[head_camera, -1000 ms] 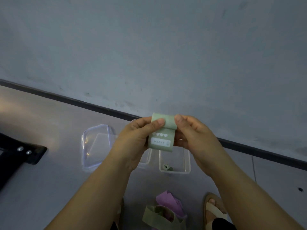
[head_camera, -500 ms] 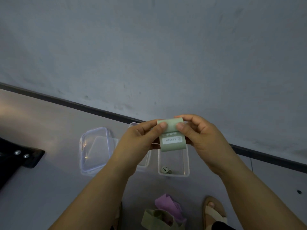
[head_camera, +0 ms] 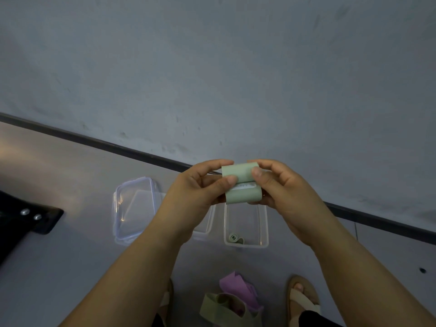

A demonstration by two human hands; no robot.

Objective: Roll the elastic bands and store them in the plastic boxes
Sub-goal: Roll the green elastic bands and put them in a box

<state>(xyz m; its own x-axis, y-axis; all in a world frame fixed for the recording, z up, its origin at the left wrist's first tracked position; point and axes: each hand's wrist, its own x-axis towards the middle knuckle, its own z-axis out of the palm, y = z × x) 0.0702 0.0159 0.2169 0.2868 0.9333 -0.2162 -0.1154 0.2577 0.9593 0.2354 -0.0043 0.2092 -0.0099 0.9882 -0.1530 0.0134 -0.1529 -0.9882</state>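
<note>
Held the pale green band (head_camera: 240, 185) in the air above the boxes, both hands on it. Left hand (head_camera: 200, 187): thumb and forefinger pinched the band's left edge. Right hand (head_camera: 280, 187): thumb and fingers clamped on its right edge. The band's top portion was curled over into a partial roll; the white label on its face was partly covered.

On the floor (head_camera: 70, 267) directly below:
- an open clear box (head_camera: 266, 227) with one small rolled band (head_camera: 234, 238) in its near corner
- a second clear box (head_camera: 207, 224) just left of it, mostly hidden by my left hand
- a clear lid (head_camera: 134, 208) further left

A purple band (head_camera: 238, 286) and an olive band (head_camera: 224, 305) lay loose and touching, near my right foot (head_camera: 302, 300).
</note>
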